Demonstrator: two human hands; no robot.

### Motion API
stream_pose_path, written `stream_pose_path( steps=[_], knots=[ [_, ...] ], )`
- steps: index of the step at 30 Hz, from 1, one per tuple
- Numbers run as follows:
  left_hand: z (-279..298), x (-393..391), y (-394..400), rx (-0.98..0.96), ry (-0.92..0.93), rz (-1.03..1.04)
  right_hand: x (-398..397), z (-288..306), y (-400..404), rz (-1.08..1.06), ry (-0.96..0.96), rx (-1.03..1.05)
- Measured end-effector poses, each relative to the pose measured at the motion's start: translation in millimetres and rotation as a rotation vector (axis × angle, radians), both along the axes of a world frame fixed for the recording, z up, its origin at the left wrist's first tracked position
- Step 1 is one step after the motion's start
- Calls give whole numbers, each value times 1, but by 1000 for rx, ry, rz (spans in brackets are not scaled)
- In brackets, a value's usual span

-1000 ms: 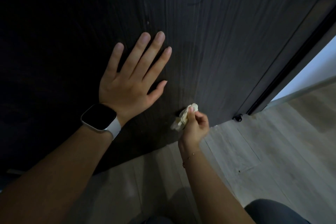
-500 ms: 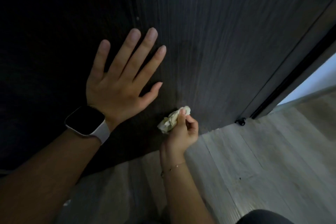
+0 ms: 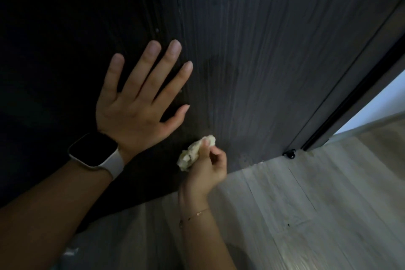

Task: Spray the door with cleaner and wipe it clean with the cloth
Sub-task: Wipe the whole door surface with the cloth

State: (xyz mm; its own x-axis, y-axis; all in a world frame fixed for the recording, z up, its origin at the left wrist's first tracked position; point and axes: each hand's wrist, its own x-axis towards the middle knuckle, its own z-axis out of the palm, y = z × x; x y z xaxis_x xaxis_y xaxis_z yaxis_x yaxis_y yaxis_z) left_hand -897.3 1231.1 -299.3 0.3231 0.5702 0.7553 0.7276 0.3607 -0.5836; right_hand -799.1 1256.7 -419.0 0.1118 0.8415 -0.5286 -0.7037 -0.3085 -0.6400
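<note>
A dark wood-grain door (image 3: 252, 50) fills the upper view, its bottom edge just above the floor. My left hand (image 3: 140, 103) presses flat on the door with fingers spread; a watch with a pale strap is on that wrist. Lower down, my right hand (image 3: 206, 164) grips a crumpled pale cloth (image 3: 195, 151) and holds it against the door near its bottom edge. A darker patch shows on the door above the cloth. No spray bottle is in view.
Pale wood-plank floor (image 3: 306, 204) spreads to the lower right. A small black door stop (image 3: 290, 154) sits at the door's bottom corner beside the dark frame (image 3: 350, 105). A bright gap with a white wall (image 3: 381, 103) opens at the right.
My right hand and the cloth have shifted slightly left and down along the door's lower part. My left hand stays flat on the door; the view has drifted a little.
</note>
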Motion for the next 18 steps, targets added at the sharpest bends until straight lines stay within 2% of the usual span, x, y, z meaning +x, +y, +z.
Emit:
stream_pose_path(
  steps=[4, 7, 9, 13, 18],
  knots=[
    [0, 1, 0, -7, -9, 1, -4, 5, -4, 33, -53, 140],
    [-1, 2, 1, -12, -22, 3, 9, -16, 8, 6, -59, 69],
    [0, 2, 0, -12, -23, 9, 18, -37, 13, 0, -147, 10],
    [0, 1, 0, -4, -15, 10, 21, -41, 11, 1, -202, 18],
    [1, 1, 0, -6, -16, -9, -1, 10, -4, 29, -262, 292]
  ],
)
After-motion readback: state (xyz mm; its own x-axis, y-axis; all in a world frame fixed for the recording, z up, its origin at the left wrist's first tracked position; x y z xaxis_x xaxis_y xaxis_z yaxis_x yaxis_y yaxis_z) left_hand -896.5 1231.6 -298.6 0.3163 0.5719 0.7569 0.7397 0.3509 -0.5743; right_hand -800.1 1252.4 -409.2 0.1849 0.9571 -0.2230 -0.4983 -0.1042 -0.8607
